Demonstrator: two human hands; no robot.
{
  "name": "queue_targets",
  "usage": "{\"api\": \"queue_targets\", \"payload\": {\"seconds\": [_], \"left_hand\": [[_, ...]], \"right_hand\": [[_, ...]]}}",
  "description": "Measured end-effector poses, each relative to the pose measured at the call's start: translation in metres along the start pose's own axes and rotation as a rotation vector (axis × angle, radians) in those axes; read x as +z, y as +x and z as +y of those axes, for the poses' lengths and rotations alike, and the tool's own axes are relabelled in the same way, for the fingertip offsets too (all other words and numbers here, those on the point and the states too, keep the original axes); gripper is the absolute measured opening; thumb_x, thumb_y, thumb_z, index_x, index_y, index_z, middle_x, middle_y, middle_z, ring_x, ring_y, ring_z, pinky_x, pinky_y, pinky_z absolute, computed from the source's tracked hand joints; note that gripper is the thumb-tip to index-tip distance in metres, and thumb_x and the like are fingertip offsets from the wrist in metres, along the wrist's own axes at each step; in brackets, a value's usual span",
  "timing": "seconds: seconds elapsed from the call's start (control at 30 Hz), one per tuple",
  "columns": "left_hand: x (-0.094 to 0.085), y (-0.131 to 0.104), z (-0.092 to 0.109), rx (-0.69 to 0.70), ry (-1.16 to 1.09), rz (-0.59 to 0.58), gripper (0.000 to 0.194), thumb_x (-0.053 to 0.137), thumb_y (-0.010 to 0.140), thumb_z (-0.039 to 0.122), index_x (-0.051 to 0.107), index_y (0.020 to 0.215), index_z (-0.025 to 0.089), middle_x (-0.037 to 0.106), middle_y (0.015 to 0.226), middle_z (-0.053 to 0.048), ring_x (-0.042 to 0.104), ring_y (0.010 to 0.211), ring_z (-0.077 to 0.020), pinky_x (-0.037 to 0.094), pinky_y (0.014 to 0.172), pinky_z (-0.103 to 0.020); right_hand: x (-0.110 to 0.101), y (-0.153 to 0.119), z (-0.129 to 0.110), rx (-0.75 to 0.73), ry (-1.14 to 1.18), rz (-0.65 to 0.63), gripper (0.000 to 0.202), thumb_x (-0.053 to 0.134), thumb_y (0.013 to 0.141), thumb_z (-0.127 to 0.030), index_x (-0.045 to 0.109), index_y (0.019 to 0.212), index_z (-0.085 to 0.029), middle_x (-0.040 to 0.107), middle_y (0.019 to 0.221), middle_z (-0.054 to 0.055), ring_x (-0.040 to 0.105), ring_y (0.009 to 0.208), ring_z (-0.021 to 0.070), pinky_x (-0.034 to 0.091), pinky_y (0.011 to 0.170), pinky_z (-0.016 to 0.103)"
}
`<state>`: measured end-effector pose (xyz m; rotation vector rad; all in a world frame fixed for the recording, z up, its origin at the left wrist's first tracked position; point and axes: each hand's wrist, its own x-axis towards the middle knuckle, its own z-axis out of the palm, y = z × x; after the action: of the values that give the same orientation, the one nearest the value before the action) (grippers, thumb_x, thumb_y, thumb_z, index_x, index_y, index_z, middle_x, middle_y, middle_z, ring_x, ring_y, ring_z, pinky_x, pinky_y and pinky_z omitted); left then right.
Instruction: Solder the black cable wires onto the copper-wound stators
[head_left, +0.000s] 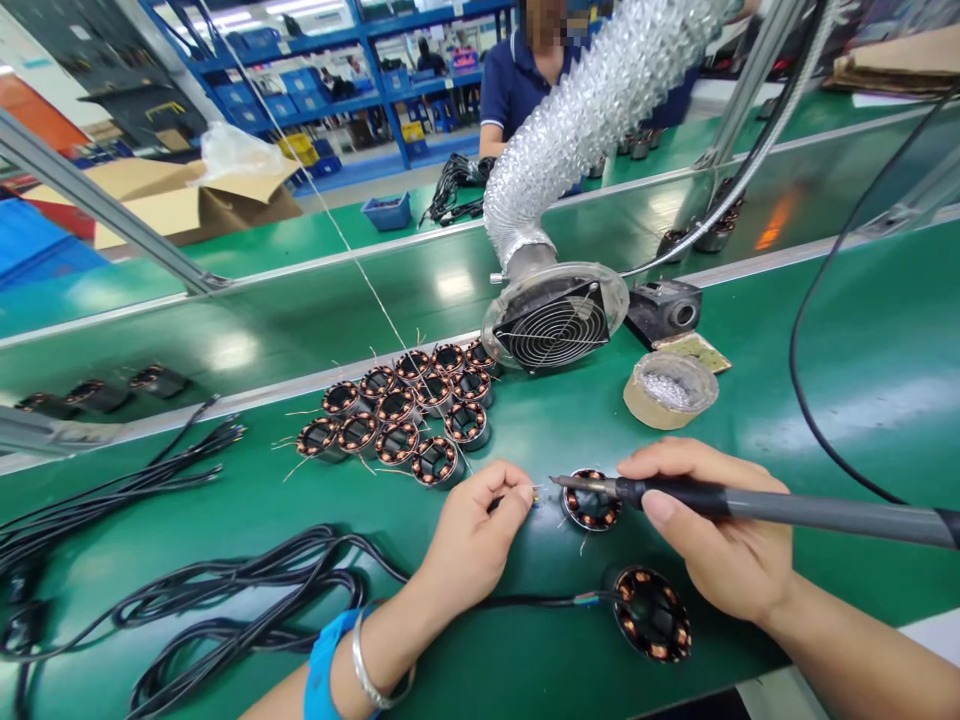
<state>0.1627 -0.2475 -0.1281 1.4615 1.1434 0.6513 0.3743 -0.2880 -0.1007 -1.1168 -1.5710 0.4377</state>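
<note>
Between its thumb and fingers my left hand (480, 530) pinches the end of a black cable (382, 562), whose thin wire tips poke out to the right. A soldering iron (675, 494) lies in the closed grip of my right hand (727, 540), its tip pointing left, close to those wire tips. Whether tip and wires touch I cannot tell. Beneath the iron sits a ring-shaped motor stator (591, 515) with copper windings. Nearer to me, a second stator (652, 614) has a black cable running to it from the left.
Several copper-wound stators (397, 405) stand grouped left of a fume extractor fan (556, 325) on a silver hose. A round tub (670, 390) and an iron stand (666, 312) are at the right. Black cables (247, 590) cover the left side. A person (517, 90) sits opposite.
</note>
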Motion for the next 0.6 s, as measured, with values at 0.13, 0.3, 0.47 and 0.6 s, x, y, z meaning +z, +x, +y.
{"api": "queue_targets", "payload": {"seconds": [0.13, 0.3, 0.47, 0.6], "left_hand": [[0.0000, -0.0006, 0.0003, 0.000, 0.005, -0.007, 0.022, 0.051, 0.090, 0.034, 0.056, 0.075, 0.018, 0.046, 0.065, 0.004, 0.039, 0.061, -0.0123, 0.031, 0.058, -0.023], [0.0003, -0.0014, 0.0018, 0.004, 0.023, -0.012, 0.021, 0.051, 0.090, 0.033, 0.056, 0.076, 0.018, 0.046, 0.065, 0.004, 0.039, 0.061, -0.0121, 0.031, 0.058, -0.023], [0.0004, -0.0010, 0.0003, 0.013, 0.022, -0.010, 0.021, 0.051, 0.091, 0.032, 0.056, 0.076, 0.017, 0.045, 0.064, 0.004, 0.038, 0.061, -0.0119, 0.030, 0.057, -0.023], [0.0003, -0.0007, -0.0018, 0.016, 0.011, -0.018, 0.021, 0.051, 0.091, 0.032, 0.056, 0.077, 0.017, 0.045, 0.064, 0.004, 0.038, 0.061, -0.0118, 0.030, 0.057, -0.023]], "right_hand": [[0.0014, 0.0006, -0.0006, 0.006, 0.024, -0.019, 0.012, 0.057, 0.085, -0.016, 0.065, 0.090, -0.023, 0.071, 0.075, 0.002, 0.067, 0.061, 0.0173, 0.055, 0.052, 0.027], [0.0023, 0.0002, -0.0011, -0.001, 0.028, -0.043, 0.015, 0.056, 0.083, -0.013, 0.065, 0.090, -0.023, 0.071, 0.074, 0.001, 0.067, 0.062, 0.0152, 0.054, 0.052, 0.024], [0.0047, 0.0009, -0.0030, -0.034, 0.024, -0.053, 0.017, 0.055, 0.081, -0.012, 0.065, 0.090, -0.022, 0.071, 0.074, 0.002, 0.066, 0.060, 0.0160, 0.053, 0.052, 0.026], [0.0067, 0.0008, -0.0095, -0.105, 0.006, -0.064, 0.020, 0.053, 0.079, -0.011, 0.065, 0.091, -0.022, 0.068, 0.070, 0.000, 0.058, 0.051, 0.0131, 0.047, 0.047, 0.026]]}}
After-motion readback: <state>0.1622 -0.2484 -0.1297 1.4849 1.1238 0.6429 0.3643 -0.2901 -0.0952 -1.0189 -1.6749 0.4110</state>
